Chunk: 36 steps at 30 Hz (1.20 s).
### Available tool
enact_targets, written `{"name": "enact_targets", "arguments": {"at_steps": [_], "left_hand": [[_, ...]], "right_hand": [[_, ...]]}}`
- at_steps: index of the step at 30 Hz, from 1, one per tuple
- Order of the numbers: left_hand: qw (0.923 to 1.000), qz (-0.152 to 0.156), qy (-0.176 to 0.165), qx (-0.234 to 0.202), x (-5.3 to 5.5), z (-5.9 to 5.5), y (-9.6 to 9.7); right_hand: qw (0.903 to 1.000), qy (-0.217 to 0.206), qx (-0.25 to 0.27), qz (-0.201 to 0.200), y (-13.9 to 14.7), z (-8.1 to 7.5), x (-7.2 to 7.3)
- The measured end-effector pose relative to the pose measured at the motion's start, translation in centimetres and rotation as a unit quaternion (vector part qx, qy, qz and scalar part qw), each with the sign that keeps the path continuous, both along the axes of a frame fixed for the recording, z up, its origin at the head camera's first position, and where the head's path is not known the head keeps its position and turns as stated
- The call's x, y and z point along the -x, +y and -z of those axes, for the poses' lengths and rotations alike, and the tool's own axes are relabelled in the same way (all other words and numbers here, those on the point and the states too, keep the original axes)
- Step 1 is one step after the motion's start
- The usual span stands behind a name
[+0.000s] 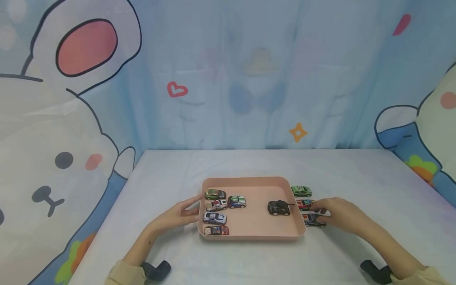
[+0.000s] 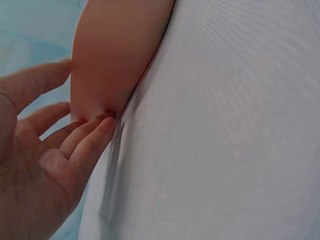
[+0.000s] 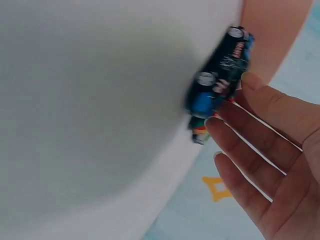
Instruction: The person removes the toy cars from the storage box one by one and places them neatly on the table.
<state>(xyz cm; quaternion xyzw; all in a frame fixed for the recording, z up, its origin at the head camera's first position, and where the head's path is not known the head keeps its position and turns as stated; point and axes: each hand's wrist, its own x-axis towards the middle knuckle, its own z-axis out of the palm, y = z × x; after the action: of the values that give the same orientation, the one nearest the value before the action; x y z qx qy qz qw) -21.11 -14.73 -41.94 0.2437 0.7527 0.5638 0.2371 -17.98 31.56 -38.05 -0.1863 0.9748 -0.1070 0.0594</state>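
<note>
A pink tray (image 1: pixel 246 235) stands on the table with several toy cars inside, among them a white-and-blue car (image 1: pixel 215 217). My left hand (image 1: pixel 176 215) rests on the tray's left side; in the left wrist view its fingertips touch the outer wall. Just right of the tray, my right hand (image 1: pixel 342 213) reaches over a red-and-blue toy car (image 1: pixel 304 204) and a dark blue toy car (image 3: pixel 217 75). Its fingers are spread, with the thumb tip at the dark blue car's edge. The index fingertip is hidden, and no firm hold shows.
A green toy car (image 1: pixel 301 191) sits outside the tray's upper right corner. Inside, a dark toy vehicle with a long barrel (image 1: pixel 279 208) stands at the right. White cloth covers the table (image 1: pixel 171 166), and a printed blue curtain (image 1: pixel 221 130) hangs behind.
</note>
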Motion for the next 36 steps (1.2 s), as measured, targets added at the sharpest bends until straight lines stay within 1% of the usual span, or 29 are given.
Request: {"name": "enact_targets", "arguments": {"at_steps": [2, 8, 13, 18, 22, 29, 32, 36], "left_hand": [[1.0, 0.002, 0.002, -0.002, 0.0, 0.0, 0.0], [1.0, -0.001, -0.001, -0.002, 0.0, -0.1, 0.0], [1.0, 0.001, 0.002, -0.002, 0.0, 0.0, 0.0], [1.0, 0.003, -0.003, -0.004, 0.1, 0.0, 0.0], [1.0, 0.001, -0.006, -0.003, 0.1, 0.0, 0.0], [0.9999, -0.006, -0.012, -0.003, 0.1, 0.1, 0.0], [0.9999, -0.007, -0.013, -0.004, 0.1, 0.2, 0.0], [0.9999, 0.0, -0.01, -0.012, 0.2, 0.2, 0.0]], "right_hand": [[0.9999, 0.017, 0.0, -0.001, -0.5, -0.7, 0.1], [0.9966, 0.074, 0.01, -0.035, -2.9, -3.6, 0.7], [0.9924, 0.097, 0.025, -0.072, -5.9, -6.0, 1.6], [0.9879, 0.107, 0.049, -0.101, -9.0, -7.4, 2.4], [0.9849, 0.107, 0.073, -0.115, -11.2, -7.6, 3.3], [0.9799, 0.111, 0.096, -0.135, -13.6, -6.5, 4.5], [0.9802, 0.102, 0.1, -0.137, -14.4, -6.1, 4.9], [0.9835, 0.075, 0.098, -0.132, -15.4, -5.7, 5.4]]}}
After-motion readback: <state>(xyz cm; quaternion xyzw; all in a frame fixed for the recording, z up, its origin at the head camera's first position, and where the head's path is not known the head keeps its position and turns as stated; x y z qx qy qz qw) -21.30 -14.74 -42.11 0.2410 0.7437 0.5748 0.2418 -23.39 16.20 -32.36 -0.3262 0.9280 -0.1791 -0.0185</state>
